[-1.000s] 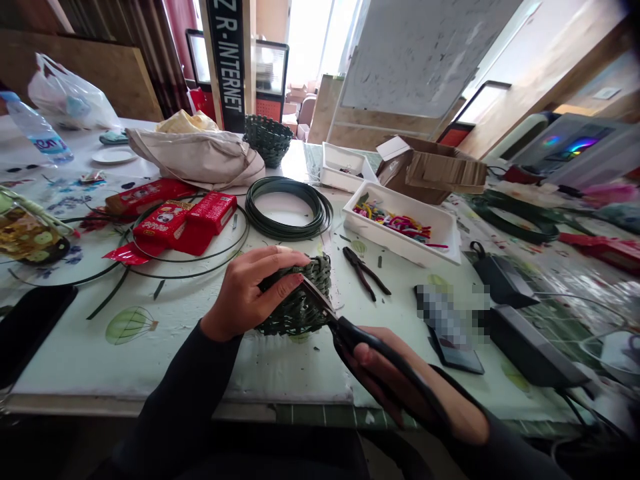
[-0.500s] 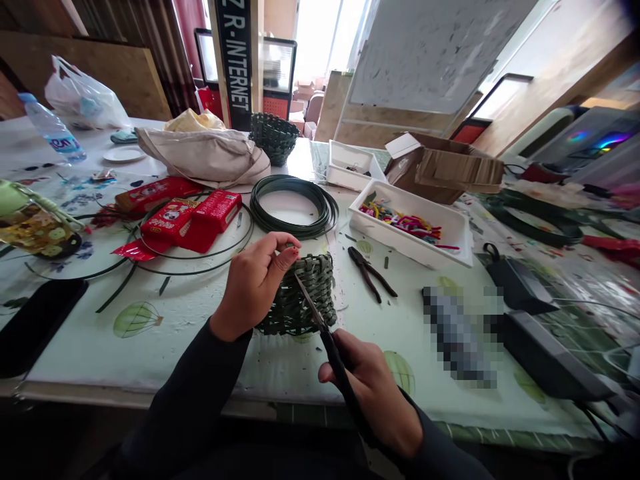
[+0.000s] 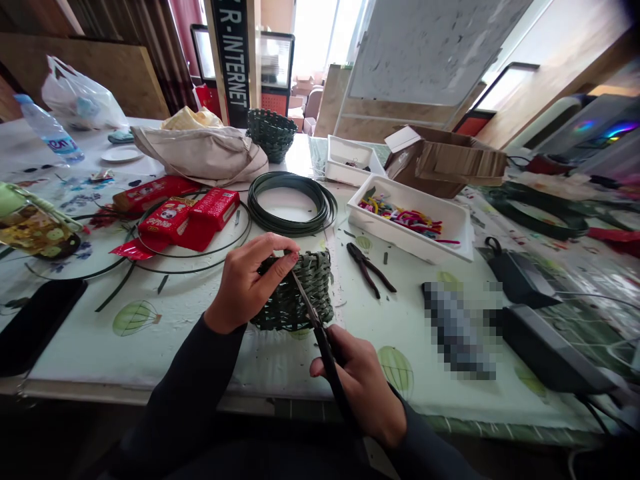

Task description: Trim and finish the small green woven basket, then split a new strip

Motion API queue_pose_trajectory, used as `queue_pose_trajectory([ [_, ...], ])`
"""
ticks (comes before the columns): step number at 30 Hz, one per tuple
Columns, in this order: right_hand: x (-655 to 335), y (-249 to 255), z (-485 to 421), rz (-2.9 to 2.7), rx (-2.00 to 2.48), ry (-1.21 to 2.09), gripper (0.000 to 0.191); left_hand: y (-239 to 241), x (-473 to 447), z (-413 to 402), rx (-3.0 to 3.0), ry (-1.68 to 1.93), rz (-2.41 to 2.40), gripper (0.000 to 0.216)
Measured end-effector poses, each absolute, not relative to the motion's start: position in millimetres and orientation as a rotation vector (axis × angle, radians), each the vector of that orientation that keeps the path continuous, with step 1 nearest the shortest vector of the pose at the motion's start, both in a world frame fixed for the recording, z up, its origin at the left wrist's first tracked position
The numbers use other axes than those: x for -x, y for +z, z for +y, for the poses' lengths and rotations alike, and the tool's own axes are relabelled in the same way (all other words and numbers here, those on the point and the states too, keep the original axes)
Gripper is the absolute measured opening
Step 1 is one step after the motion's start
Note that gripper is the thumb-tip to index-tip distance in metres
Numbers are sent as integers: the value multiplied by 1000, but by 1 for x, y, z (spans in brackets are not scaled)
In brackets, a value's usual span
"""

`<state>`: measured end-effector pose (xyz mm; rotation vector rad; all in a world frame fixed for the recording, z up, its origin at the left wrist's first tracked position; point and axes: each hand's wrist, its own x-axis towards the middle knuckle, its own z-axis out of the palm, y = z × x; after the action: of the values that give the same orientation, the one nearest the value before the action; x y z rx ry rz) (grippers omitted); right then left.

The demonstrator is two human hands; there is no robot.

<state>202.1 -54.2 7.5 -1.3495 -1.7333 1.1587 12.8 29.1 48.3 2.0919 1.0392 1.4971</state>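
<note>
We see a small green woven basket [image 3: 295, 293] on the tabletop [image 3: 200, 333], lying on its side, mouth tilted away from us. Our left hand [image 3: 247, 283] curls over its near left rim, fingers [image 3: 280, 267] closed around the weave. Our right hand [image 3: 363, 387] grips black scissors [image 3: 320, 333] just this side of the basket; the blades look nearly shut against its wall, though we cannot tell whether they pinch a strand.

The basket seems light and springy: stiff flat strips that would flex under a squeeze, with cut ends that could snag. We judge the rim the firmest place to hold.

Right of the basket lie pliers [image 3: 370, 267], and beyond them a white tray [image 3: 450, 248] holds bright colored bits (clips or wires, perhaps). A smaller white tray [image 3: 340, 175] sits farther back, contents unclear. Behind the basket rests a coil of green strip [image 3: 293, 213], and farther off a second green basket [image 3: 273, 133].
</note>
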Motion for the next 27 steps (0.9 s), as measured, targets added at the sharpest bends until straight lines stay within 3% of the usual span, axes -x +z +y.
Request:
queue_pose_trajectory([
  [12,-201,18,-56,-1629,1361,1285,28,53,-13,37,-2013,1477,1012,15],
  [22,-219,39,-65,-1178,1260,2061,62,53,-6,42,-1974,1402,961,16],
  [27,-232,42,-82,-1028,1384,2151,69,54,-7,39,-1977,1415,931,14],
])
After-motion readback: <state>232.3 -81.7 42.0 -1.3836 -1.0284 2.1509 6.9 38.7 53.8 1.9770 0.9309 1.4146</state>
